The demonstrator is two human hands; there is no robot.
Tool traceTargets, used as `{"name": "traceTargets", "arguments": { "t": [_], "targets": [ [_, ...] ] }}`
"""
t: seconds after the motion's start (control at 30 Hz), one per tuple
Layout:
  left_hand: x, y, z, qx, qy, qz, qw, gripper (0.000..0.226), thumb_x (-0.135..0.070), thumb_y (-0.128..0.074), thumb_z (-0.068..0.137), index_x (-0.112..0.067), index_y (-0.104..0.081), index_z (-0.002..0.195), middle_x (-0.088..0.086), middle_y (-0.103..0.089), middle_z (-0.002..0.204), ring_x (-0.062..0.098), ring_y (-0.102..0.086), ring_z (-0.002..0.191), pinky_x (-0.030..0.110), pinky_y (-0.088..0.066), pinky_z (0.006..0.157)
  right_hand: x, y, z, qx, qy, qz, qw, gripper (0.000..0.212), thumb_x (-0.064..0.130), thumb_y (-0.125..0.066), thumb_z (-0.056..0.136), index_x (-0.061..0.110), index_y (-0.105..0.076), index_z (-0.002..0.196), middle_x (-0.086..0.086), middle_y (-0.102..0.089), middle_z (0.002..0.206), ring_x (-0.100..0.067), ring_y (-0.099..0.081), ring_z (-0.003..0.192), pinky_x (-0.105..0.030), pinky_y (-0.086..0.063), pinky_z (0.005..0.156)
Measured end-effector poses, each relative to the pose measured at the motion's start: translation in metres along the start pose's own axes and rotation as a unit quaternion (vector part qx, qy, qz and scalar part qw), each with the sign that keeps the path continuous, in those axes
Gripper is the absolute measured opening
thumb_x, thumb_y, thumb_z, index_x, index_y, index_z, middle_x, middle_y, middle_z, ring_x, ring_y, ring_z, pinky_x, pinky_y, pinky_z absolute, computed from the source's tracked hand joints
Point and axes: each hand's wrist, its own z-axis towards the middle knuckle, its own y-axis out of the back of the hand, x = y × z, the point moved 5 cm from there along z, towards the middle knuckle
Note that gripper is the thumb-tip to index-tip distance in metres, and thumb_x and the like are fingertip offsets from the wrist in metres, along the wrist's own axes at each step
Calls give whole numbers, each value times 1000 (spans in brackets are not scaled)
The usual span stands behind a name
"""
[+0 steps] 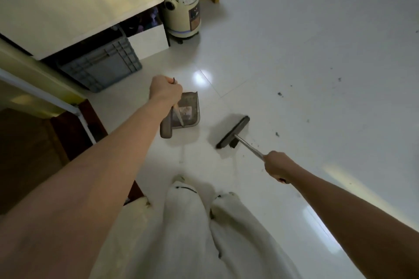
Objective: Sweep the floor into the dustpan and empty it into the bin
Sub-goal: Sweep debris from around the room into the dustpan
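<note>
both bare arms reach forward and down over the white floor (294,41). the right hand (277,165) is curled tight round the metal handle of the broom (233,131), whose dark head rests on the floor with dust specks (280,94) scattered beyond it. the left hand (164,89) grips the top of the dustpan's upright handle; the dustpan (188,111) sits just left of the broom head, debris inside. farther off stands a rounded white bin (181,0) beside a grey crate (102,67). no writing is readable.
</note>
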Motion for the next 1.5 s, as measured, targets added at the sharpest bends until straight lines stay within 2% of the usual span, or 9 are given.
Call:
{"name": "traceTargets", "arguments": {
  "t": [0.1, 0.2, 0.27, 0.4, 0.53, 0.73, 1.03, 1.2, 1.5],
  "targets": [
    [6, -15, -20, -12, 14, -29, 999, 25, -2, -54, 90, -18, -51, 70, 7, -56, 78, 21, -52, 64, 27, -49, 58, -12, -15, -10, 18, 47, 29, 998, 35, 4, -33, 95, 5, -50, 125, -13, -56, 81, -19, -49, 46, -18, -33, 31],
    [22, -22, -38, -24, 33, -70, 997, 23, 2, -52, 90, -14, -53, 73, 6, -58, 82, 18, -49, 55, 17, -35, 36, 6, -39, -7, 43, 106, 19, 993, 34, 7, -35, 97, 4, -51, 127, -12, -59, 84, -18, -50, 47, -22, -38, 34],
    [31, -22, -51, -37, 40, -111, 992, 16, 4, -51, 90, -10, -57, 85, 6, -58, 90, 16, -49, 57, 15, -32, 32, 28, -62, -4, 52, 152, -11, 987, 35, 4, -38, 96, 3, -52, 128, -12, -61, 88, -22, -55, 57, -29, -47, 45],
    [56, -20, -80, -55, 45, -143, 987, 20, 8, -47, 89, -9, -55, 95, 4, -57, 87, 14, -44, 49, 15, -27, 32, 50, -117, -3, 41, 205, -67, 976, 32, 7, -42, 94, 7, -57, 122, -4, -50, 81, -21, -52, 74, -25, -40, 50],
    [75, -17, -103, -35, 27, -85, 995, 34, 9, -45, 91, -21, -60, 80, 5, -58, 89, 17, -45, 60, 21, -33, 41, 28, -135, -1, 28, 184, -108, 977, 35, 6, -43, 92, 12, -56, 124, 2, -44, 71, -13, -49, 61, -25, -41, 54],
    [88, -20, -123, -15, -20, -17, 1000, 24, 1, -52, 93, -18, -63, 101, 7, -61, 103, 13, -49, 61, 16, -39, 33, -57, -132, -10, 8, 124, -125, 984, 50, 7, -39, 93, 27, -47, 138, 4, -46, 73, -9, -45, 57, -22, -36, 45],
    [90, -21, -154, 16, -59, 14, 998, 21, 0, -54, 91, -11, -65, 105, 8, -60, 111, 22, -56, 77, 23, -44, 49, -88, -135, -65, -85, 76, -127, 985, 29, 5, -43, 92, 9, -56, 117, 1, -44, 72, -17, -53, 72, -28, -43, 59],
    [98, -35, -173, 26, -58, 18, 998, 22, 2, -53, 91, -13, -65, 103, 8, -60, 105, 14, -52, 61, 20, -41, 39, -92, -169, -69, -39, 120, -111, 986, 42, 5, -37, 93, 17, -53, 130, 2, -47, 73, -11, -45, 57, -22, -34, 45],
    [95, -83, -210, 36, -64, 27, 997, 32, 7, -45, 88, -11, -66, 102, 4, -61, 92, 13, -47, 56, 11, -32, 33, -134, -179, -64, -54, 120, -171, 976, 38, 7, -36, 94, 19, -57, 124, 4, -46, 74, -15, -54, 73, -25, -44, 63]
  ]
}}
